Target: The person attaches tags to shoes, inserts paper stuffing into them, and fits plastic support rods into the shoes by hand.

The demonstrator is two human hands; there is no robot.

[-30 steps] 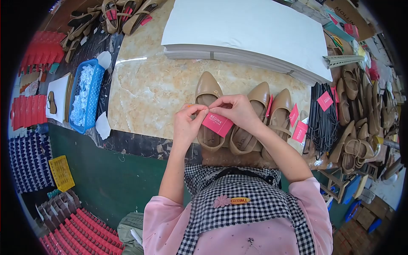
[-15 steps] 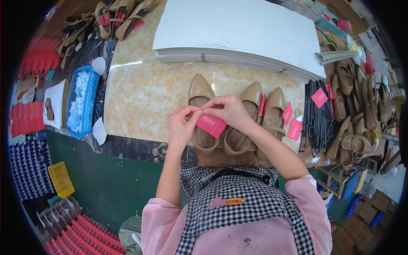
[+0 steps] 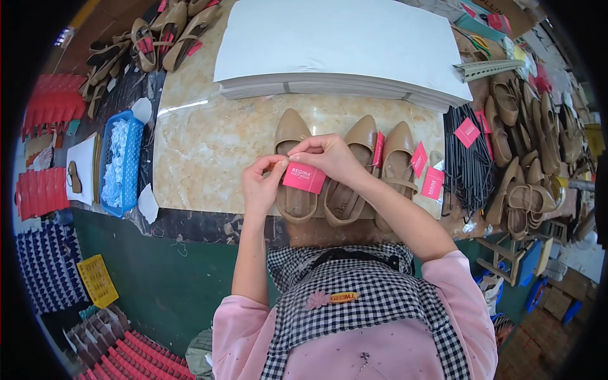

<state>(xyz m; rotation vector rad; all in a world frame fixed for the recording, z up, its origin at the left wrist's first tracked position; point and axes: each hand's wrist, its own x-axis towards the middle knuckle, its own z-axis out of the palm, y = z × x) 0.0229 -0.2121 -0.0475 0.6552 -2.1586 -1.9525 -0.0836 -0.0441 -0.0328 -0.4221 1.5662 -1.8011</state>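
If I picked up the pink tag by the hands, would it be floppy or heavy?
The pink tag looks flat, not drooping, so it's probably stiffish. It's likely light, being much smaller than the tan shoe below it.

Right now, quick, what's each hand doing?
Left hand: closed, pinching the pink tag near its top corner.
Right hand: closed, pinching there too; exactly what it grips is too small to tell.

2 hands [image 3: 260, 183] meet at a pink tag [image 3: 304, 178] above a tan shoe [image 3: 296, 206], leftmost of 3 side by side.
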